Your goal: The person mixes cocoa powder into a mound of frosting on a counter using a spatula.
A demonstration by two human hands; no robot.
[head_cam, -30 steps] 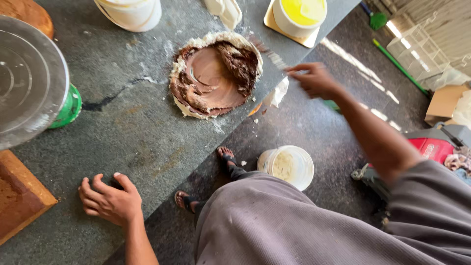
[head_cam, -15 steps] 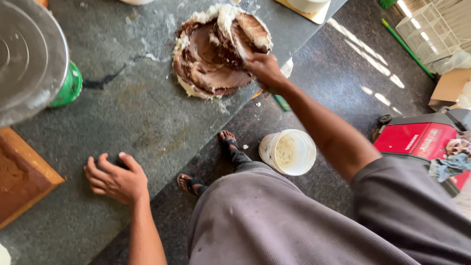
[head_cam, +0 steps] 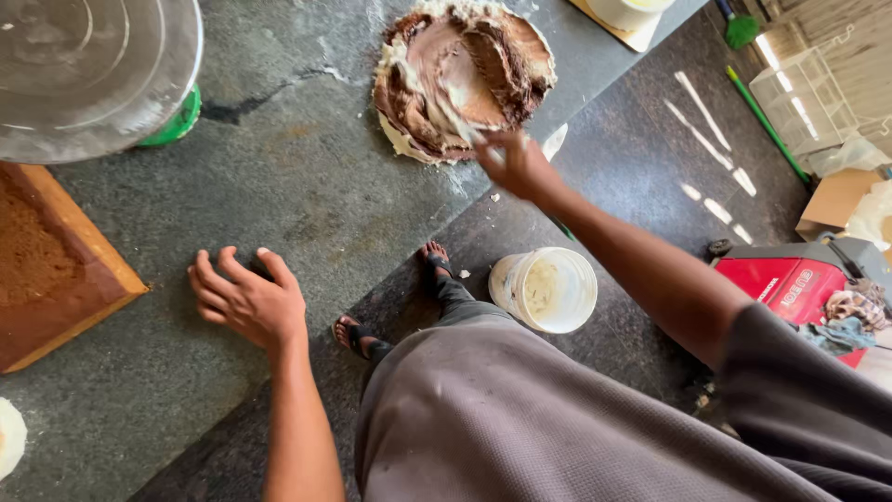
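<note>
**Spreading chocolate and cream on a round cake at the counter's edge**

The right hand (head_cam: 518, 165) is closed around a flat spatula (head_cam: 555, 141), whose pale blade shows just past the knuckles on the far side; the handle itself is hidden in the fist. The hand sits at the near rim of the round cake (head_cam: 463, 76), touching or almost touching its edge, with the fingers pointing in toward the smeared top.

The left hand (head_cam: 246, 299) holds nothing. It rests spread on the dark stone counter (head_cam: 279, 167), fingers splayed, well apart from the cake and near the square brown cake on a wooden board (head_cam: 56, 270).

As a judgement of progress: the cake's top already carries a broad coat of chocolate mixed with streaks of white cream, but the surface is rough and uneven, and pale cream shows unblended along the rim. The covering looks partly done; smoothing the top and tidying the sides appears to be left.

Further out, a metal turntable (head_cam: 93, 74) stands at the counter's far left. On the floor below, a white bucket (head_cam: 546, 288) sits just beside the person's sandalled feet, and a red machine (head_cam: 790, 279) stands off to the right.
</note>
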